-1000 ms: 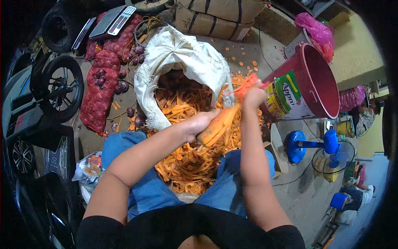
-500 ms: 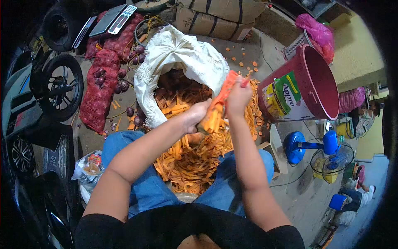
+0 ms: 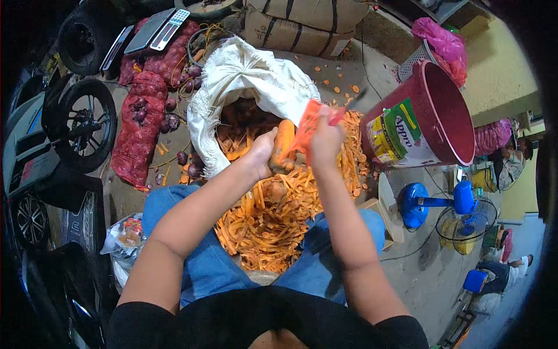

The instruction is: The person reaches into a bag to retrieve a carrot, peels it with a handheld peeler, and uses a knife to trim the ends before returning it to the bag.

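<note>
My left hand (image 3: 263,156) is closed round a partly peeled carrot (image 3: 284,142), thick end toward me. Close to its right side, my right hand (image 3: 327,141) grips an orange-red peeler (image 3: 304,131), its frame right at the carrot. A red handle (image 3: 336,117) with a dark blade-like end, smeared by motion, also sticks out of the right fist. Beneath both hands lies a heap of orange peelings (image 3: 261,232), spread between my knees. Just beyond, a white woven sack (image 3: 256,72) gapes open toward me, with peelings and darker roots inside its mouth.
To the right a large maroon bucket (image 3: 459,116) leans with its mouth sideways, near a blue fan (image 3: 414,206). On the left are red net bags of onions (image 3: 139,128), a scale (image 3: 170,29) and a motorbike wheel (image 3: 87,125). Cardboard boxes (image 3: 296,32) stand behind.
My right hand has shifted slightly left and down with the peeler, which has turned. The left hand has drawn back a little left, and the carrot now points more upright in view.
</note>
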`<state>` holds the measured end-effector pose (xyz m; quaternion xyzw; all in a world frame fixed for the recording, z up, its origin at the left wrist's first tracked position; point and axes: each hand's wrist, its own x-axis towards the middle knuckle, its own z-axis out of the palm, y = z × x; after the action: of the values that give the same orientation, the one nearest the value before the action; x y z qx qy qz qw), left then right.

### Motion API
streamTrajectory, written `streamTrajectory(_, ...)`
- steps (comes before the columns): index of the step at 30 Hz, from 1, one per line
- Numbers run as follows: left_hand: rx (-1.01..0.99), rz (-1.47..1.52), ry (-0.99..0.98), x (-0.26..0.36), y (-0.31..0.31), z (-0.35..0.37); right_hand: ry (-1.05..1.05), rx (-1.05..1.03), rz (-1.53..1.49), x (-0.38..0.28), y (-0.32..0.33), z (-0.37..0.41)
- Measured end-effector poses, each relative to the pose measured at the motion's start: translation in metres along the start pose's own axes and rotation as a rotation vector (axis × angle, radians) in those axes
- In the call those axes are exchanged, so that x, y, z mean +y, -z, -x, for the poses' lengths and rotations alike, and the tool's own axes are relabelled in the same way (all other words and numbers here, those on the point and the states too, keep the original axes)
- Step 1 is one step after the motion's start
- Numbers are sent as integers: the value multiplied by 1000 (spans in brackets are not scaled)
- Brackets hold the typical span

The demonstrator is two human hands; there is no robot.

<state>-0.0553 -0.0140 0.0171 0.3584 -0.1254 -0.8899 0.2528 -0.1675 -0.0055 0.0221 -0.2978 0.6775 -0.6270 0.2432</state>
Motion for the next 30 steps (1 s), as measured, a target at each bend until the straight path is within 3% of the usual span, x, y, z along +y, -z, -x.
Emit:
streamTrajectory(1,-45,35,-23,-1,2,-4,0,-1,1,3,-4,6)
streamTrajectory(3,-43,37,-18,-5,2,-5,193,-111,24,7,-8,14)
streamTrajectory(7,-61,-42,2,-9,1,-3,169,-73,125,11,-6,9)
streamTrajectory(9,-35,-224,102,-16,4,-3,261,22,210,5,-5,6)
streamTrajectory(11,-24,-367,225,-32,-3,10,-76,151,54,16,6,-27)
streamTrajectory(13,-145,-522,299,-41,-27,41,225,493,472,49,31,-62)
streamTrajectory(14,-229,-562,393,-40,-34,48,221,496,470,48,40,-66)
streamTrajectory(16,-155,-539,223,-29,-35,45,-220,457,228,33,48,-73)
streamTrajectory(17,-116,-571,235,-15,-32,46,-217,457,228,29,47,-72)
streamTrajectory(19,-7,-305,181,-14,-15,31,-34,312,-41,11,40,-59)
streamTrajectory(22,36,-187,128,-4,-3,24,-186,154,-231,-16,26,-33)
streamTrajectory(23,43,-151,86,-4,4,19,-49,122,-188,-6,21,-31)
streamTrajectory(26,-106,75,115,-10,32,-2,-93,-27,-134,-16,9,-3)
streamTrajectory(30,-9,65,22,-8,6,6,21,-131,-32,-14,1,18)
